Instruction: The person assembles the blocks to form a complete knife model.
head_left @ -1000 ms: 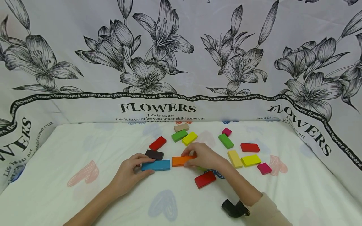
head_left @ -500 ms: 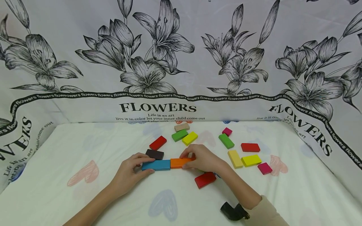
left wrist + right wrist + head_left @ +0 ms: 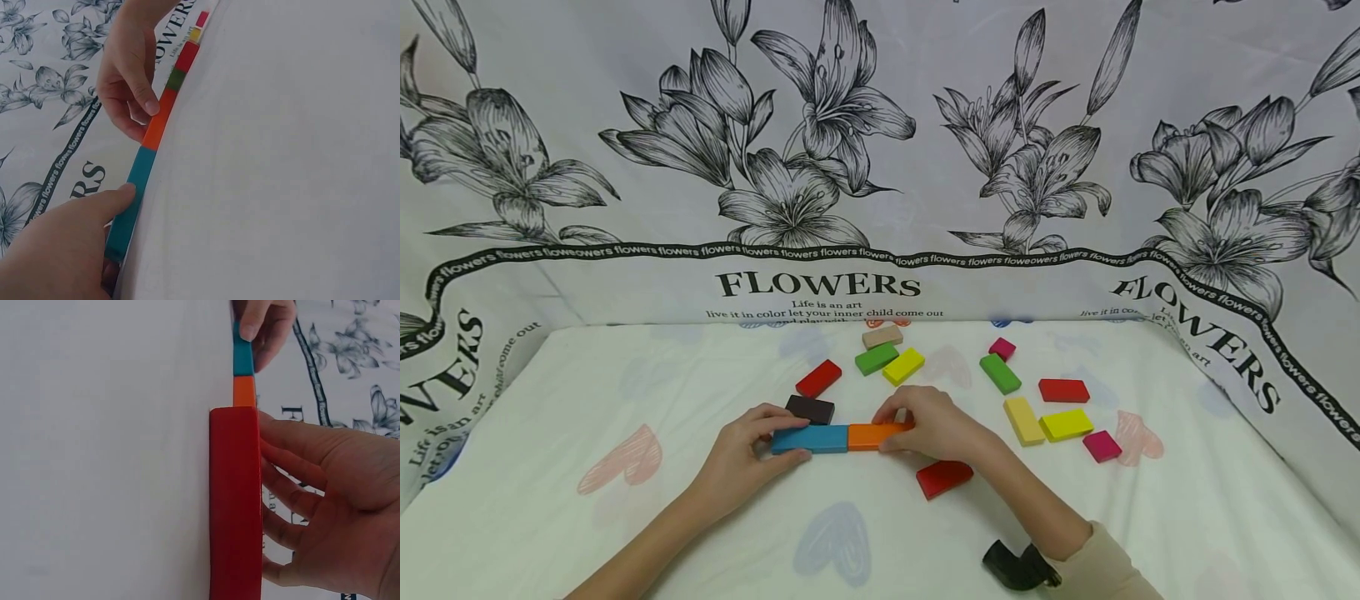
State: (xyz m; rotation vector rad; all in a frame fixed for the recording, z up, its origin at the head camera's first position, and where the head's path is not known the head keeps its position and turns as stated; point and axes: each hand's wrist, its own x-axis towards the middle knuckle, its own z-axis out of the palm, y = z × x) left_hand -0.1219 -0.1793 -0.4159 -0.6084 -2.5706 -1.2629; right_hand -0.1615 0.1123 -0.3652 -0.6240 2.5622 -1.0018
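Note:
A blue block (image 3: 820, 439) lies flat on the white cloth, and my left hand (image 3: 747, 450) pinches its left end between thumb and fingers. End to end with it, on the right, sits an orange block (image 3: 867, 437). My right hand (image 3: 938, 423) pinches that orange block by its right part, covering the far end. In the left wrist view the blue block (image 3: 130, 209) and orange block (image 3: 159, 122) form one straight row with their ends meeting. A dark brown block (image 3: 810, 409) lies just behind the blue one. A red block (image 3: 944, 479) rests in front of my right hand.
Behind the hands lie a red block (image 3: 818, 379), a green block (image 3: 877, 360), a yellow block (image 3: 903, 367) and a tan block (image 3: 882, 337). Several more, including a pale yellow block (image 3: 1023, 421), are on the right. A black curved object (image 3: 1017, 567) is beside the right sleeve (image 3: 1101, 567).
My right hand has slid the orange block left until its end meets the blue block. The blue block has shifted very slightly left, with my left hand still holding it.

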